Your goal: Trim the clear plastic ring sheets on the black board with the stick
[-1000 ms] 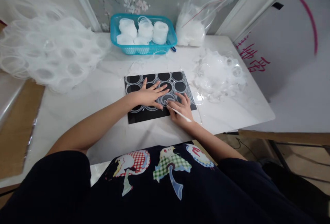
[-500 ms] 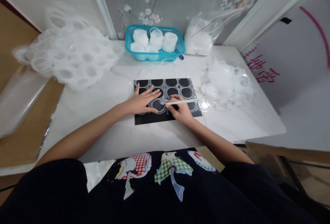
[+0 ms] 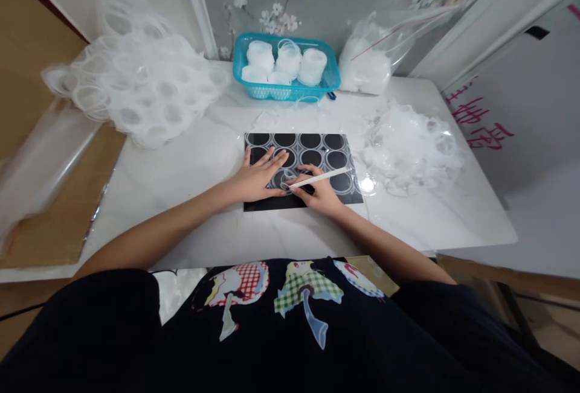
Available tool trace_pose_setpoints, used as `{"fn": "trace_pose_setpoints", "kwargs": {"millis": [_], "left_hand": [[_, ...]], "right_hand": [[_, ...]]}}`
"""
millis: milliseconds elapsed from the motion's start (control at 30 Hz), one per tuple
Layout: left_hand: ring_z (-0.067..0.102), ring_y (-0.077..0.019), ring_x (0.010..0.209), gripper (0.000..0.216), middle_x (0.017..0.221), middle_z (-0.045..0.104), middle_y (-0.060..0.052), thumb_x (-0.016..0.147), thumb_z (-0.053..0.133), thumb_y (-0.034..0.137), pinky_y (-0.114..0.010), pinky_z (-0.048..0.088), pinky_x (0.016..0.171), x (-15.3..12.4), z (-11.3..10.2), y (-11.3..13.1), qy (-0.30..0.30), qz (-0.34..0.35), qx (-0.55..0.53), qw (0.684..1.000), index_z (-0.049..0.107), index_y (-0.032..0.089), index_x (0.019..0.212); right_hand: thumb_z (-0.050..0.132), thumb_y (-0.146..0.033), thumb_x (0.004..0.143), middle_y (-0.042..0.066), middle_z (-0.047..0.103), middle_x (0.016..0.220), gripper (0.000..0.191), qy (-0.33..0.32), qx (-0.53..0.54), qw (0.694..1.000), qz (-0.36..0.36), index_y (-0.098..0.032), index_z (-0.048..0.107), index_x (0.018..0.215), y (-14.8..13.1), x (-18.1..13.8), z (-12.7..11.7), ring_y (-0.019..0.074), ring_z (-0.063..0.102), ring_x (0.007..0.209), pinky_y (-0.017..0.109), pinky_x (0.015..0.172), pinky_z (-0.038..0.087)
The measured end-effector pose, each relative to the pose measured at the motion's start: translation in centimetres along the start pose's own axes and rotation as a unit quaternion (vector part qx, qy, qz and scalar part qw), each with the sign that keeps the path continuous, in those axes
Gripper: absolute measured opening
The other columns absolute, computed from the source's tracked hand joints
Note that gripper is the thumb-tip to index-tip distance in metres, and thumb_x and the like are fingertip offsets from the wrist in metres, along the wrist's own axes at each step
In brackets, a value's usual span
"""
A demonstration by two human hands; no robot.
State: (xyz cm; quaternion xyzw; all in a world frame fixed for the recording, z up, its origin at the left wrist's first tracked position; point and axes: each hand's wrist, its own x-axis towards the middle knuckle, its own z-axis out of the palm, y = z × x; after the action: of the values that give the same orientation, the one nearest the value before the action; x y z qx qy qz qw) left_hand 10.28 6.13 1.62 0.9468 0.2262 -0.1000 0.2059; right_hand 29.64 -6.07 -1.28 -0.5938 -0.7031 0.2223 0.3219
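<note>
Before me, a white table carries a blue basket of white bundles and, nearer the person, a glossy black sheet lying flat, covered in rows of dark circles with pale, shiny rims. On it rests the left hand, fingers spread wide; close beside, the right hand pinches a slim white stick between thumb and finger, low over the sheet.
</note>
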Motion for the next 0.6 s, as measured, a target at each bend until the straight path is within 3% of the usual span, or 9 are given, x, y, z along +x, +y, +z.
{"fn": "trace_pose_setpoints", "kwargs": {"millis": [100, 233, 300, 367, 433, 467, 600], "left_hand": [[-0.004, -0.0353, 0.153, 0.100, 0.166, 0.003, -0.012, 0.090, 0.046, 0.069, -0.067, -0.013, 0.113, 0.3, -0.2, 0.2, -0.014, -0.024, -0.006, 1.000, -0.009, 0.021, 0.159], [-0.006, -0.0379, 0.152, 0.104, 0.165, -0.003, -0.012, 0.088, 0.048, 0.070, -0.071, -0.010, 0.111, 0.6, -0.6, 0.4, -0.052, -0.042, -0.010, 0.998, -0.009, 0.020, 0.159], [-0.008, -0.0391, 0.152, 0.103, 0.165, -0.007, -0.012, 0.088, 0.050, 0.068, -0.073, -0.009, 0.110, 0.7, -0.7, 0.6, -0.061, -0.054, -0.008, 0.997, -0.008, 0.020, 0.159], [-0.008, -0.0393, 0.151, 0.102, 0.164, -0.010, -0.013, 0.089, 0.051, 0.066, -0.073, -0.007, 0.111, 0.7, -0.6, 0.6, -0.058, -0.058, -0.011, 0.997, -0.010, 0.020, 0.158], [-0.007, -0.0388, 0.152, 0.102, 0.164, -0.010, -0.013, 0.090, 0.049, 0.066, -0.071, -0.007, 0.112, 0.5, -0.4, 0.6, -0.050, -0.050, -0.017, 0.997, -0.012, 0.021, 0.158], [-0.006, -0.0384, 0.152, 0.102, 0.164, -0.009, -0.013, 0.090, 0.047, 0.067, -0.070, -0.008, 0.113, 0.4, -0.3, 0.5, -0.046, -0.045, -0.018, 0.998, -0.013, 0.020, 0.158], [-0.007, -0.0364, 0.152, 0.107, 0.164, -0.006, -0.014, 0.087, 0.045, 0.074, -0.065, -0.009, 0.115, -0.1, 0.1, -0.1, -0.031, -0.031, -0.007, 0.999, -0.011, 0.017, 0.158]], "right_hand": [[0.059, -0.032, 0.092, 0.007, 0.075, 0.103, 0.017, 0.005, -0.016, 1.000, -0.016, -0.025, 0.074, 0.097, -0.5, -0.4, 0.2, 0.0306, 0.053, 0.126, 0.055, 0.111, 0.036], [0.056, -0.023, 0.091, 0.001, 0.076, 0.099, 0.016, -0.011, -0.100, 0.989, -0.107, -0.029, 0.071, 0.088, -1.2, 0.1, 0.5, 0.0290, 0.049, 0.128, 0.057, 0.119, 0.019], [0.056, -0.019, 0.088, 0.001, 0.075, 0.094, 0.016, 0.002, -0.148, 0.983, -0.111, -0.029, 0.069, 0.085, -0.7, 1.6, -0.3, 0.0286, 0.051, 0.124, 0.058, 0.120, 0.014], [0.054, -0.019, 0.087, 0.004, 0.071, 0.089, 0.016, 0.111, -0.184, 0.976, -0.036, -0.027, 0.067, 0.083, 1.0, 3.6, -2.5, 0.0299, 0.053, 0.116, 0.062, 0.116, 0.018], [0.048, -0.020, 0.089, 0.008, 0.066, 0.088, 0.019, 0.305, -0.203, 0.927, 0.086, -0.023, 0.066, 0.085, 3.2, 5.3, -6.0, 0.0321, 0.053, 0.110, 0.066, 0.106, 0.028], [0.046, -0.022, 0.090, 0.009, 0.064, 0.088, 0.019, 0.368, -0.208, 0.898, 0.123, -0.022, 0.065, 0.087, 4.3, 5.8, -8.0, 0.0327, 0.054, 0.107, 0.065, 0.100, 0.034], [0.051, -0.030, 0.087, 0.012, 0.061, 0.085, 0.015, 0.433, -0.265, 0.845, 0.166, -0.021, 0.063, 0.084, 7.2, 4.4, -14.5, 0.0358, 0.053, 0.105, 0.062, 0.093, 0.038]]}}
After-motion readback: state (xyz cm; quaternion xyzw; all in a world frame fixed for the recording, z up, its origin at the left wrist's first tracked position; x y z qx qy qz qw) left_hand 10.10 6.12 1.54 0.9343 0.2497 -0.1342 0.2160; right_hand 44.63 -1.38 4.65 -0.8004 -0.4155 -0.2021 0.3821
